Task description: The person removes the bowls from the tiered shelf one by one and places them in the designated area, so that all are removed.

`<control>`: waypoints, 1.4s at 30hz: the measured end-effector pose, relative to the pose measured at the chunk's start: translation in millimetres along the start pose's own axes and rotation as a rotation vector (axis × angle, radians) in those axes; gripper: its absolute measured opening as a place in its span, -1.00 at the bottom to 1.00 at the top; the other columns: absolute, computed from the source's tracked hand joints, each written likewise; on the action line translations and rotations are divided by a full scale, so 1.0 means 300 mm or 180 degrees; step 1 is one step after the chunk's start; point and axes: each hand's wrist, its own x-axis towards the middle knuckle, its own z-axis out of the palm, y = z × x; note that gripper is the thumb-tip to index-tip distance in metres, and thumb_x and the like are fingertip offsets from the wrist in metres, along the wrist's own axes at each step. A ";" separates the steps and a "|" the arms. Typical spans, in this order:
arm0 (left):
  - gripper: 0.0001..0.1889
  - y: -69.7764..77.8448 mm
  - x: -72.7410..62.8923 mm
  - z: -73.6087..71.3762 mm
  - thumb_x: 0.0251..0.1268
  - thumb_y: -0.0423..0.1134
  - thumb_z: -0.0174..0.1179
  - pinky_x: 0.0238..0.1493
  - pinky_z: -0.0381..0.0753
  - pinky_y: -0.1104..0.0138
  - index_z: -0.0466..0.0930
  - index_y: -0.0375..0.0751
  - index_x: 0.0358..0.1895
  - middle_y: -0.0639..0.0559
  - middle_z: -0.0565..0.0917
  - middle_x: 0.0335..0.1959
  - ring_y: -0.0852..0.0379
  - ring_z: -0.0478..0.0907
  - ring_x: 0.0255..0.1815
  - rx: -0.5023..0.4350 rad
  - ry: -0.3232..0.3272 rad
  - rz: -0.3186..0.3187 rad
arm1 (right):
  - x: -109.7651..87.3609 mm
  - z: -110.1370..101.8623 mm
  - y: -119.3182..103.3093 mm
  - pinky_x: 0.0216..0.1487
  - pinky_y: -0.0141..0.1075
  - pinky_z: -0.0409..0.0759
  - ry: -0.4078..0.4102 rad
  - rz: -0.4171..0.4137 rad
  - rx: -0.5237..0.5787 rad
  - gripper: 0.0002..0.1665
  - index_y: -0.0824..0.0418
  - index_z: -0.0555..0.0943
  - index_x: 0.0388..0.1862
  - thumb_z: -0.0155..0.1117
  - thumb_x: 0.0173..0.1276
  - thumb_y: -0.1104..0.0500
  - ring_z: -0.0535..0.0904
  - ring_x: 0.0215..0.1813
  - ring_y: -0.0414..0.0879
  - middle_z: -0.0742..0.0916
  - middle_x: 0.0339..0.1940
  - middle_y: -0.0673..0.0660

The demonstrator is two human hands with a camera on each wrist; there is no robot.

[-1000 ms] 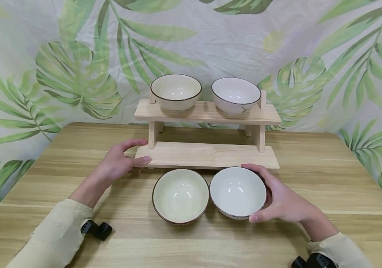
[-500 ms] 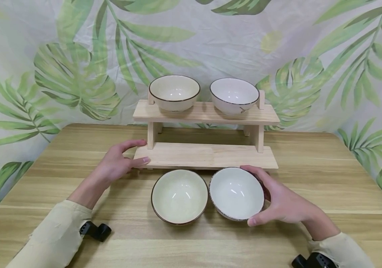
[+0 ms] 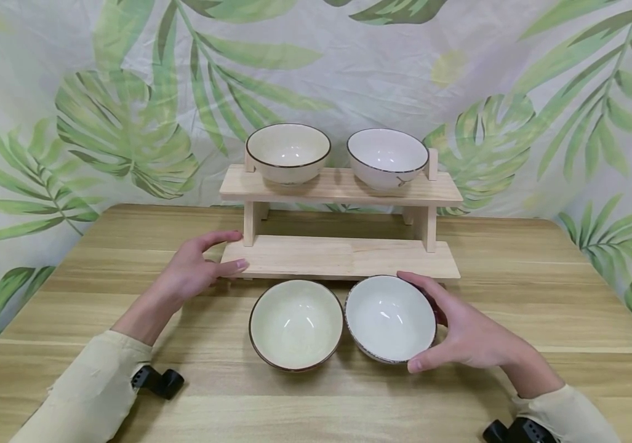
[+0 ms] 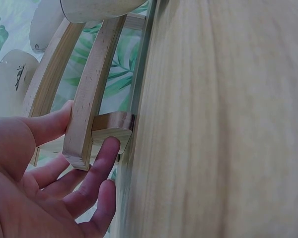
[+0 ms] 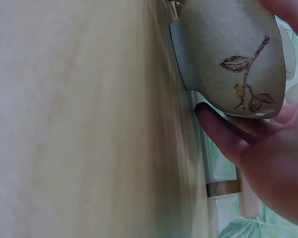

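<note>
At the left end of the lower board of a two-tier wooden stand, my left hand holds the board, with the thumb on top and fingertips at its end and underside in the left wrist view. My right hand grips a white bowl from its right side, thumb at the front rim and a finger at the back rim. The right wrist view shows a leafy branch drawn on this bowl's outer wall. Close to its left is a cream bowl with a dark rim.
On the stand's upper board sit another cream bowl and another white bowl. Behind the wooden table hangs a leaf-patterned cloth. Both front bowls stand just before the lower board.
The white bowl in my right hand has shifted very slightly left, toward the cream bowl. My left hand keeps its place on the stand.
</note>
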 end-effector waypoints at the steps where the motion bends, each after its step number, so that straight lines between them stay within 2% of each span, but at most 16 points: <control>1: -0.24 0.000 0.000 0.000 0.35 -0.04 0.48 -0.18 0.49 0.37 0.40 -0.01 0.58 -0.19 0.31 0.64 0.23 0.34 -0.51 -0.0009 0.0000 -0.0002 | 0.000 -0.001 -0.002 0.28 -0.38 0.60 0.0011 0.0008 -0.0025 0.43 0.13 0.09 0.73 0.80 0.01 0.16 0.55 0.38 -0.13 0.50 0.51 0.22; 5: -0.23 0.001 -0.003 -0.001 0.36 -0.04 0.48 -0.17 0.52 0.37 0.40 -0.02 0.59 -0.21 0.29 0.65 0.22 0.40 -0.47 -0.0025 -0.0005 -0.0006 | 0.000 -0.004 -0.011 0.31 -0.40 0.58 0.0039 -0.0014 -0.0092 0.40 0.14 0.12 0.73 0.79 0.03 0.13 0.55 0.41 -0.04 0.49 0.54 0.20; 8: -0.23 0.001 -0.005 -0.001 0.36 -0.03 0.48 -0.15 0.52 0.37 0.40 -0.02 0.59 -0.21 0.28 0.66 0.20 0.42 -0.45 -0.0023 -0.0005 -0.0013 | 0.003 -0.007 -0.016 0.31 -0.39 0.58 0.0103 -0.0066 -0.0114 0.37 0.16 0.15 0.72 0.79 0.03 0.16 0.55 0.41 -0.06 0.48 0.56 0.20; 15: -0.23 0.006 -0.001 0.004 0.35 -0.01 0.49 -0.10 0.50 0.35 0.41 0.02 0.58 -0.21 0.26 0.66 0.12 0.48 -0.32 0.0001 -0.0008 -0.0020 | 0.008 -0.020 -0.029 0.30 -0.46 0.55 0.0464 -0.0176 -0.0095 0.23 0.28 0.21 0.66 0.72 0.10 0.27 0.59 0.31 -0.23 0.55 0.47 0.26; 19: -0.24 0.004 -0.001 0.007 0.35 -0.01 0.49 -0.09 0.51 0.34 0.42 0.01 0.57 -0.20 0.28 0.64 0.10 0.51 -0.23 0.0031 0.0001 -0.0015 | 0.017 -0.031 -0.050 0.28 -0.45 0.58 0.0663 -0.0095 0.0043 0.16 0.28 0.16 0.67 0.64 0.22 0.31 0.64 0.30 -0.18 0.56 0.42 0.30; 23: -0.24 0.003 -0.001 0.005 0.35 -0.03 0.48 -0.13 0.51 0.36 0.42 0.00 0.57 -0.22 0.30 0.61 0.11 0.52 -0.30 0.0004 -0.0002 -0.0025 | 0.030 -0.051 -0.085 0.26 -0.42 0.63 0.0878 -0.0034 0.0078 0.04 0.21 0.22 0.66 0.58 0.31 0.30 0.66 0.29 -0.09 0.56 0.41 0.30; 27: -0.24 0.003 -0.002 0.002 0.35 -0.03 0.48 -0.18 0.49 0.37 0.42 0.00 0.57 -0.22 0.32 0.58 0.16 0.46 -0.40 -0.0007 0.0007 -0.0030 | 0.039 -0.089 -0.123 0.21 -0.42 0.65 0.1110 -0.0221 -0.0007 -0.06 0.22 0.29 0.61 0.51 0.33 0.38 0.66 0.26 -0.13 0.61 0.36 0.19; 31: -0.24 0.005 -0.001 0.001 0.35 -0.03 0.49 -0.16 0.51 0.36 0.42 -0.01 0.57 -0.22 0.32 0.60 0.14 0.49 -0.33 0.0004 0.0015 -0.0004 | 0.055 -0.141 -0.156 0.20 -0.47 0.63 0.1304 -0.0317 0.0009 -0.08 0.24 0.27 0.61 0.47 0.35 0.43 0.67 0.24 -0.17 0.63 0.32 0.04; 36: -0.23 0.003 -0.006 0.003 0.34 0.00 0.49 -0.10 0.53 0.35 0.42 0.00 0.57 -0.21 0.31 0.64 0.07 0.52 -0.18 0.0037 0.0025 0.0005 | 0.097 -0.190 -0.190 0.18 -0.47 0.65 0.1371 -0.0109 0.0305 -0.02 0.20 0.19 0.67 0.49 0.40 0.32 0.65 0.27 -0.13 0.58 0.40 0.08; 42: -0.24 0.002 -0.003 0.006 0.35 0.00 0.48 -0.07 0.55 0.33 0.42 -0.01 0.57 -0.20 0.29 0.66 0.06 0.54 -0.08 0.0043 0.0011 0.0041 | 0.161 -0.213 -0.220 0.19 -0.48 0.63 0.1495 0.0225 0.0559 0.02 -0.01 0.15 0.71 0.51 0.43 0.16 0.57 0.38 -0.09 0.47 0.54 0.12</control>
